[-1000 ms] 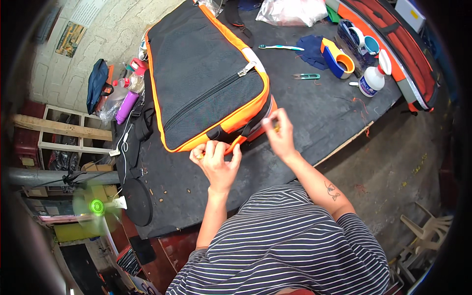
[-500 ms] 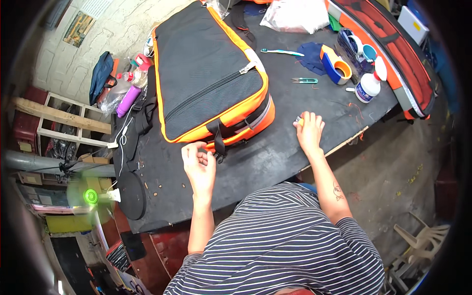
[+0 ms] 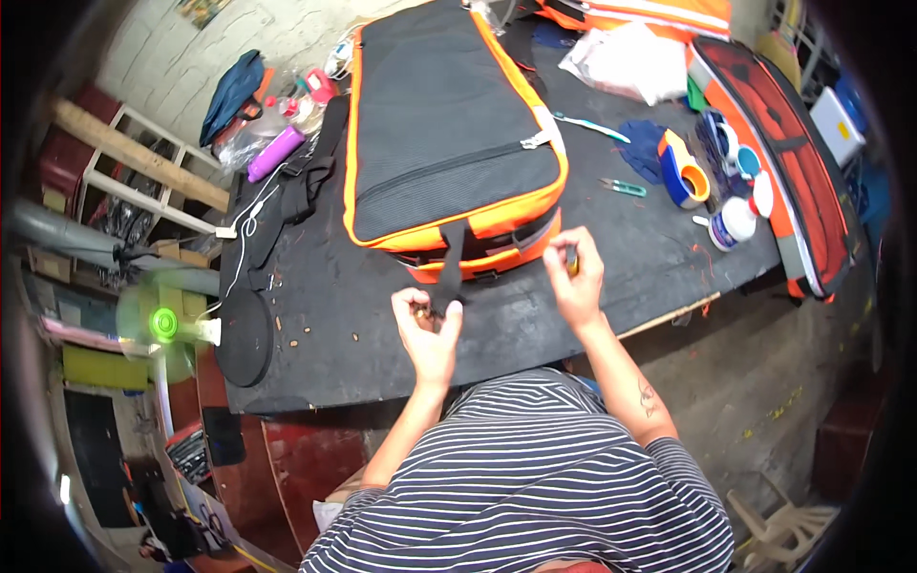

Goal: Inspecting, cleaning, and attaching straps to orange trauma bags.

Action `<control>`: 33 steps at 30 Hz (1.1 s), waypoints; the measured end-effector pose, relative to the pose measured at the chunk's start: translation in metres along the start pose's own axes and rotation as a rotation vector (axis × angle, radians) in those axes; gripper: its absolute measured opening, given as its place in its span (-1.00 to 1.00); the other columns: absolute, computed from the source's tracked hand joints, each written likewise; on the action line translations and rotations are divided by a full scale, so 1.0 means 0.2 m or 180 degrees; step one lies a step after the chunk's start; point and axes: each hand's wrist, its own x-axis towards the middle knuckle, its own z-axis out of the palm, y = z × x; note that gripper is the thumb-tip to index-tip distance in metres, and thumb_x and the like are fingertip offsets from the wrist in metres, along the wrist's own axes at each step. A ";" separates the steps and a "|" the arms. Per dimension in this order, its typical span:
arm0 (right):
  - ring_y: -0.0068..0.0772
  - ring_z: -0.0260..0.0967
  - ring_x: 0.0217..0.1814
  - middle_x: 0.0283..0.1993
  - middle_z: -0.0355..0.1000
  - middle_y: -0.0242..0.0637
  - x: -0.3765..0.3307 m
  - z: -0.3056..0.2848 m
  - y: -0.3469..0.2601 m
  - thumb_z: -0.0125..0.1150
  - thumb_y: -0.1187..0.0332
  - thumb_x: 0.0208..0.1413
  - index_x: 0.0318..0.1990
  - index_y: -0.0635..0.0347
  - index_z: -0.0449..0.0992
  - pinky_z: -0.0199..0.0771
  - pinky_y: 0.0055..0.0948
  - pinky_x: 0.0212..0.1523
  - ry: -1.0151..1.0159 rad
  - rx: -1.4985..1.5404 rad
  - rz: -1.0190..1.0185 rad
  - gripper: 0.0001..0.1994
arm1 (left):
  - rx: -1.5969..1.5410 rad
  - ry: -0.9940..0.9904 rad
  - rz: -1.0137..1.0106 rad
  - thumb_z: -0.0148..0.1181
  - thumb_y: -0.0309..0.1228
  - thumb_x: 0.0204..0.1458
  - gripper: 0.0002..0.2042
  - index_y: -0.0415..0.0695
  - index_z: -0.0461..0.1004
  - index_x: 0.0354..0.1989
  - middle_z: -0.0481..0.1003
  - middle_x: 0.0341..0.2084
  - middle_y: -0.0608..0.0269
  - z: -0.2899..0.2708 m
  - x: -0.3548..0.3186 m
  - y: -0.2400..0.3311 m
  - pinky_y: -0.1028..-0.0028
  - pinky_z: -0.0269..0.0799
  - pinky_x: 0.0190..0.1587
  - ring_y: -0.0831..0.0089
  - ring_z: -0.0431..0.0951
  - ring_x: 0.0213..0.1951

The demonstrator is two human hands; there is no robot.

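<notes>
A large black bag (image 3: 458,105) with orange piping lies on the black table, its zipped panel facing up. From its near end a black strap (image 3: 453,253) comes toward me. My left hand (image 3: 428,339) is closed around the strap's lower end, where dark parts between the fingers are blurred. To the right of the strap, my right hand (image 3: 579,286) is raised by the bag's near corner. Its fingers are closed on a small dark and yellow object (image 3: 572,260), mostly hidden by the fingers, so I cannot tell its kind.
Thread snips (image 3: 623,187), a toothbrush (image 3: 592,128), a tape dispenser (image 3: 676,174) and a white spray bottle (image 3: 734,224) lie or stand at right. Beyond stands a red-lined open bag piece (image 3: 778,143). A purple bottle (image 3: 276,154) and a black disc (image 3: 244,339) are at left.
My left hand has taken hold of the strap and pulls it toward me. My right hand has lifted off the table and moved left toward the bag with the small object. The view has shifted.
</notes>
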 end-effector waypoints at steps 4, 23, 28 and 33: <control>-0.46 0.29 -0.34 -0.31 0.29 -0.27 0.00 0.05 -0.14 0.15 0.66 -0.10 -0.23 0.29 0.42 0.32 -0.54 -0.28 -0.0601 0.0293 -0.0516 -0.77 | -0.0003 -0.0260 0.0504 0.36 -0.64 -0.27 -0.60 -0.15 0.24 -0.32 0.19 -0.28 0.31 -0.04 -0.04 0.07 0.59 0.25 -0.17 0.57 0.28 -0.28; -0.81 0.05 -0.63 -0.50 0.32 -0.52 0.43 -0.08 0.04 0.18 0.27 0.14 -0.34 0.16 0.39 0.03 -0.72 -0.61 0.0604 0.1688 0.1068 -0.82 | 0.1460 -0.0591 0.1643 0.33 -0.61 -0.34 -0.64 -0.12 0.45 -0.27 0.48 -0.43 0.28 0.03 -0.09 0.24 0.34 0.26 -0.13 0.25 0.39 -0.29; -0.56 0.32 -0.14 0.05 0.27 -0.24 0.09 -0.06 -0.39 0.46 0.28 -0.23 0.09 0.15 0.35 0.31 -0.57 -0.27 -0.2329 0.0771 0.0787 -0.36 | 0.0766 -0.0977 0.1906 0.22 -0.58 -0.33 -0.60 -0.20 0.41 -0.18 0.46 -0.35 0.10 0.00 -0.03 0.24 0.28 0.29 -0.18 0.19 0.45 -0.29; -0.17 0.35 -0.08 -0.02 0.29 -0.07 0.13 -0.03 -0.51 0.41 0.39 -0.28 -0.27 0.30 0.49 0.37 -0.30 -0.07 -0.2282 -0.0271 -0.0977 -0.65 | 0.1324 -0.1917 0.2651 0.19 -0.43 -0.34 -0.52 -0.17 0.36 -0.10 0.42 -0.39 0.25 -0.02 0.12 0.38 0.32 0.17 -0.22 0.29 0.42 -0.33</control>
